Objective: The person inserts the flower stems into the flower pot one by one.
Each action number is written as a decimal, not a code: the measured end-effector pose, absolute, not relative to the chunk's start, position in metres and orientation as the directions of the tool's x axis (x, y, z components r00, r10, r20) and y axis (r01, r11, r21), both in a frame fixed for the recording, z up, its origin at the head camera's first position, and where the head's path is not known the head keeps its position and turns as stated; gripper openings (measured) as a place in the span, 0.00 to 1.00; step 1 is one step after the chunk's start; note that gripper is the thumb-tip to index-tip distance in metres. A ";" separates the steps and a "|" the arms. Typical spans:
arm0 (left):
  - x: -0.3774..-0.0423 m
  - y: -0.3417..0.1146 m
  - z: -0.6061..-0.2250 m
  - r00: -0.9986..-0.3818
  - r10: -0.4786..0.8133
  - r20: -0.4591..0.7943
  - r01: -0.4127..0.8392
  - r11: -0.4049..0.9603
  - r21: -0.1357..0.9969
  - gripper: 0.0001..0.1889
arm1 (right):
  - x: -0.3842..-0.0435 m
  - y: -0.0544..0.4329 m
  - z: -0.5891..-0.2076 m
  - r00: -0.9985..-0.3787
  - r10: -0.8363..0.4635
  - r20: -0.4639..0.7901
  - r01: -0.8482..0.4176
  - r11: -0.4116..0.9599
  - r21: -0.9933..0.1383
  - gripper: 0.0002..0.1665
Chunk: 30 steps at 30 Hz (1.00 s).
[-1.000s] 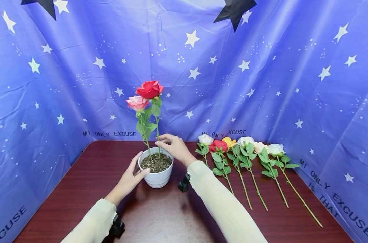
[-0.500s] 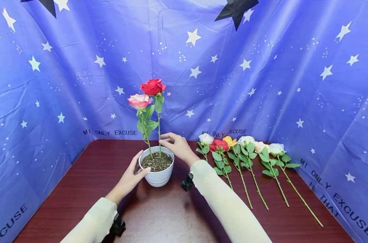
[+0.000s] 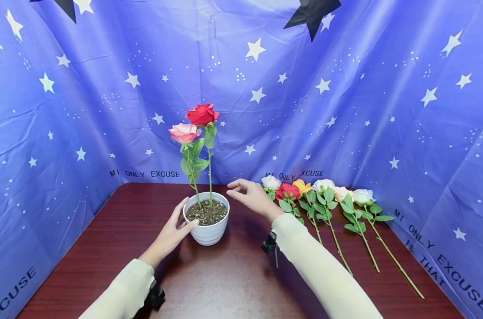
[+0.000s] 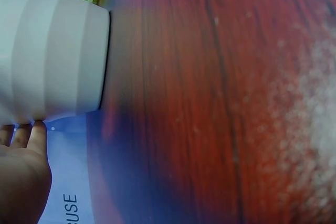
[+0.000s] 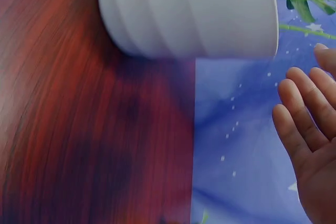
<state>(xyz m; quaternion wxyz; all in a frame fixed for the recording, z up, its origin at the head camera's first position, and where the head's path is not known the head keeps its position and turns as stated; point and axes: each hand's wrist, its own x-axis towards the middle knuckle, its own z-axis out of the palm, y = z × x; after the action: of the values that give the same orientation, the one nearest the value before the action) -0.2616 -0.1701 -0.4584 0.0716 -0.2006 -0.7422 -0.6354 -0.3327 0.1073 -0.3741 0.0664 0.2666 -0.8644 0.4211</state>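
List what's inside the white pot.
The white pot holds brown soil, with a red rose and a pink rose standing in it. Their stem ends and anything beneath the soil's surface are covered.

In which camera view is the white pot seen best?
The head view: it shows the white pot from rim to base, with soil inside, though the left hand hides some of it. The left wrist view shows only part, cut at the left edge; the right wrist view, its side, cut at the top.
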 end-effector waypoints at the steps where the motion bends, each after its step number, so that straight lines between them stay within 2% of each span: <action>1: -0.262 -0.170 -0.458 -0.909 0.207 0.361 0.389 0.112 0.915 0.40 | -0.332 0.112 -0.375 -0.851 -0.407 0.333 -0.513 0.508 -0.692 0.17; 7: -0.262 -0.170 -0.457 -0.909 0.208 0.360 0.389 0.118 0.914 0.40 | -0.331 0.139 -0.383 -0.864 -0.408 0.295 -0.490 0.544 -0.682 0.16; 16: -0.261 -0.170 -0.456 -0.912 0.212 0.352 0.384 0.134 0.914 0.40 | -0.324 0.178 -0.403 -0.920 -0.351 0.175 -0.364 0.598 -0.714 0.18; 24: -0.260 -0.170 -0.457 -0.913 0.210 0.349 0.379 0.125 0.917 0.40 | -0.328 0.200 -0.425 -0.966 -0.248 0.075 -0.231 0.693 -0.683 0.18; 30: -0.262 -0.170 -0.458 -0.915 0.208 0.347 0.379 0.143 0.914 0.41 | -0.329 0.210 -0.439 -0.989 -0.149 -0.012 -0.099 0.714 -0.693 0.19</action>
<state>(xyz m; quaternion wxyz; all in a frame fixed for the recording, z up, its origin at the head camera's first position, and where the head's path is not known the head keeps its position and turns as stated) -0.2616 -0.1703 -0.4576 0.0684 -0.1948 -0.7528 -0.6250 -0.3293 0.2097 -0.4386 -0.0333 0.0669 -0.9251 0.3722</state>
